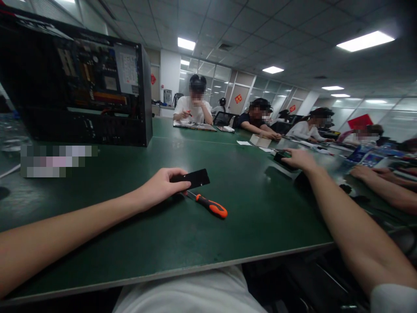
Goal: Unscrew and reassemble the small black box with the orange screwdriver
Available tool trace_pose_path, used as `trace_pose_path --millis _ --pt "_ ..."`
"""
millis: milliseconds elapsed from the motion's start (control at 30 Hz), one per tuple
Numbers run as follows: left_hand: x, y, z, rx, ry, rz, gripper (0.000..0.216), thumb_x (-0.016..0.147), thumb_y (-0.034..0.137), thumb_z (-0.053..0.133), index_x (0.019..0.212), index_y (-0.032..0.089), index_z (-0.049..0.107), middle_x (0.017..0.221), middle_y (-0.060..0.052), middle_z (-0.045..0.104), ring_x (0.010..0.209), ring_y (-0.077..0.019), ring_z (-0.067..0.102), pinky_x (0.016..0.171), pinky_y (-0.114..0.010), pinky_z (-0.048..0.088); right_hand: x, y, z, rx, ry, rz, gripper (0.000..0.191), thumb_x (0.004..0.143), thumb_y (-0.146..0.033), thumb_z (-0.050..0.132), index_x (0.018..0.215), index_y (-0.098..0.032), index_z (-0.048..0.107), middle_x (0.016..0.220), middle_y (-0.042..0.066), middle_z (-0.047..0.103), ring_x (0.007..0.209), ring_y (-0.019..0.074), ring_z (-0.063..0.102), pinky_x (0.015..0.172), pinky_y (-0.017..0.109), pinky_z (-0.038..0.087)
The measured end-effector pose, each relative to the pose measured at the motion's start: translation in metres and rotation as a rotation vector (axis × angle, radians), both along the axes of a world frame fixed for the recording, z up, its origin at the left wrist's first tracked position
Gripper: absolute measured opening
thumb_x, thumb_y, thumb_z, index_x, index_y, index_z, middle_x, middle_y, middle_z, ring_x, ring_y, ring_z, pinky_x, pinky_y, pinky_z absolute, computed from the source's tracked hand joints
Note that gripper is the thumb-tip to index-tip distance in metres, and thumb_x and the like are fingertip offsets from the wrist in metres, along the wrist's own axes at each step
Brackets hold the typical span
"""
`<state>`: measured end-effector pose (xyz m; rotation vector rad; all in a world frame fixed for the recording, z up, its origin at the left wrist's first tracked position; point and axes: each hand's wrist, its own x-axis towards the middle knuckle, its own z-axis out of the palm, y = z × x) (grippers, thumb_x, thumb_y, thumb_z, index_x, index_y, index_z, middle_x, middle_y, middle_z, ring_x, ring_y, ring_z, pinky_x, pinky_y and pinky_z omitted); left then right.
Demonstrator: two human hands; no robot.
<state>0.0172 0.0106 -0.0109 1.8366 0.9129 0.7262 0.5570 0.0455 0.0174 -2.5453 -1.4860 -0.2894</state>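
Note:
My left hand (163, 184) is closed on a thin black rectangular plate (197, 178), thumb on top, just above the table. Below the plate, a screwdriver (215, 208) with an orange and black handle lies on the green table (156, 243), its shaft pointing toward my left hand. Stretched out to the far right, my right hand (298, 159) has its fingers bent over a dark flat object (283, 161). Its fingertips are small and slightly blurred, and I cannot make out the object's kind.
An open computer case (97, 95) stands at the left, its inner boards showing. A small open cardboard box (259, 141) sits beyond my right hand. Another person's forearm (384, 182) rests at the right. Several people sit along the far side, one behind a laptop-like panel (194, 125).

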Motion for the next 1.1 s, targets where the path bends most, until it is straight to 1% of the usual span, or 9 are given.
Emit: trace_pose_path --millis 133,267,367,433,500,567,667,933,1100 --pt "0.0 -0.004 0.004 0.008 0.03 -0.026 0.037 0.079 0.049 0.072 0.095 0.015 0.073 0.071 -0.001 0.07 0.07 -0.0188 0.062 0.063 -0.027 0.041 -0.004 0.003 -0.003 -0.04 0.088 -0.006 0.04 0.097 -0.04 0.063 0.129 -0.016 0.061 0.128 0.01 0.062 0.112 0.0219 0.063 0.096 0.045 0.055" --pt "0.001 -0.006 0.007 0.005 0.023 -0.04 0.036 0.08 0.049 0.071 0.094 0.016 0.073 0.063 0.0 0.066 0.063 -0.0176 0.06 0.059 -0.027 0.039 -0.034 0.001 0.014 0.117 0.121 0.105 0.036 0.096 -0.034 0.063 0.125 -0.013 0.063 0.13 0.014 0.062 0.119 0.025 0.06 0.103 0.047 0.051" --pt "0.001 -0.006 0.005 0.039 0.004 -0.059 0.035 0.079 0.049 0.073 0.091 0.016 0.074 0.063 0.0 0.066 0.059 -0.0161 0.057 0.056 -0.026 0.038 -0.097 0.0 0.027 0.296 0.162 0.295 0.037 0.101 -0.033 0.051 0.13 -0.01 0.059 0.135 0.02 0.06 0.124 0.027 0.058 0.106 0.046 0.046" --pt "0.002 -0.006 0.002 0.058 -0.01 -0.065 0.035 0.078 0.05 0.075 0.087 0.016 0.072 0.065 0.0 0.067 0.058 -0.0155 0.057 0.054 -0.025 0.037 -0.157 -0.006 0.026 0.323 0.258 0.488 0.042 0.106 -0.044 0.035 0.129 -0.017 0.057 0.129 0.013 0.065 0.11 0.0194 0.067 0.096 0.036 0.053" --pt "0.004 -0.007 0.001 0.074 -0.029 -0.055 0.035 0.077 0.05 0.077 0.082 0.016 0.068 0.063 0.0 0.066 0.057 -0.0152 0.057 0.053 -0.024 0.038 -0.222 -0.021 0.018 0.222 0.594 0.852 0.05 0.106 -0.055 0.027 0.122 -0.018 0.056 0.121 0.011 0.068 0.094 0.0165 0.07 0.082 0.032 0.057" --pt "0.005 -0.01 0.0 0.102 -0.048 -0.023 0.034 0.078 0.049 0.077 0.08 0.017 0.065 0.059 0.002 0.063 0.054 -0.0146 0.056 0.052 -0.024 0.038 -0.276 -0.042 0.005 0.039 0.859 1.12 0.053 0.1 -0.067 0.037 0.108 -0.019 0.057 0.112 0.009 0.068 0.087 0.0159 0.069 0.078 0.031 0.057" --pt "0.008 -0.015 0.0 0.179 -0.067 0.011 0.029 0.081 0.044 0.076 0.081 0.016 0.068 0.06 0.003 0.063 0.053 -0.0137 0.055 0.053 -0.024 0.04 -0.32 -0.067 -0.011 -0.19 1.085 1.193 0.052 0.094 -0.072 0.048 0.097 -0.02 0.05 0.09 0.0 0.063 0.074 0.0131 0.067 0.067 0.027 0.055" --pt "0.006 -0.017 0.002 0.289 -0.136 0.008 0.027 0.089 0.04 0.067 0.093 0.014 0.074 0.081 -0.004 0.075 0.076 -0.0198 0.068 0.07 -0.028 0.051 -0.303 -0.07 -0.01 -0.373 1.479 1.126 0.041 0.092 -0.056 0.064 0.103 -0.018 0.051 0.098 0.004 0.073 0.068 0.0089 0.063 0.067 0.023 0.05" --pt "0.006 -0.017 0.001 0.383 -0.073 0.009 0.028 0.089 0.036 0.068 0.108 0.016 0.072 0.094 -0.006 0.077 0.085 -0.0219 0.071 0.076 -0.03 0.054 -0.283 -0.055 0.003 -0.389 1.394 1.108 0.041 0.085 -0.048 0.075 0.11 -0.018 0.061 0.111 0.009 0.073 0.086 0.0151 0.071 0.076 0.027 0.055"
